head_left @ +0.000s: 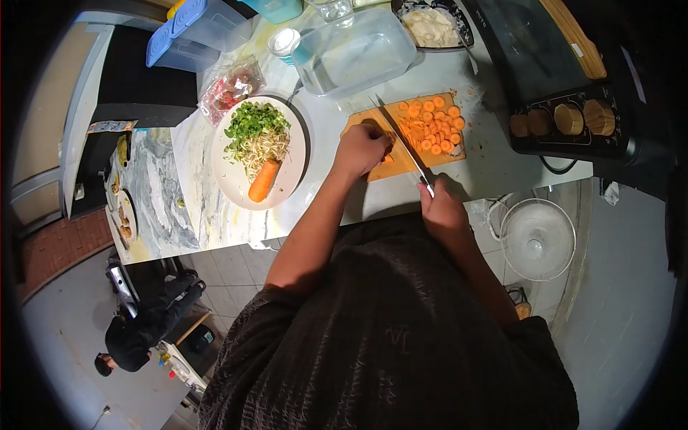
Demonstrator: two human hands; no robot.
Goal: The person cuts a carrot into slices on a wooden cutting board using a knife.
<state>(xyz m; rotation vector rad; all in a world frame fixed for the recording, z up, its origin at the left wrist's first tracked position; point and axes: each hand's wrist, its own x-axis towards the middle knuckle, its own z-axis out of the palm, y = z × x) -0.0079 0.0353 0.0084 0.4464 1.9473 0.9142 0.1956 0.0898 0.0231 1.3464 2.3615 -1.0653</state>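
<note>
My right hand [442, 206] grips the handle of a kitchen knife [405, 143], whose long blade runs diagonally across a wooden cutting board [374, 118]. To the left of the blade, my left hand [361, 149] is closed with curled fingers over a carrot [388, 158], mostly hidden beneath them. Right of the blade lies a pile of round carrot slices [438, 125], with thinner orange pieces close to the knife. A white plate [228, 185] on the left holds chopped greens [256, 123], bean sprouts [256, 153] and a larger carrot piece [264, 180].
Behind the board stand a clear plastic container [355, 54] and a black bowl of white paste [432, 27]. An oven [570, 118] with wooden knobs borders the right side. A plastic packet [233, 87] touches the plate area. A person [140, 337] is in the background, lower left.
</note>
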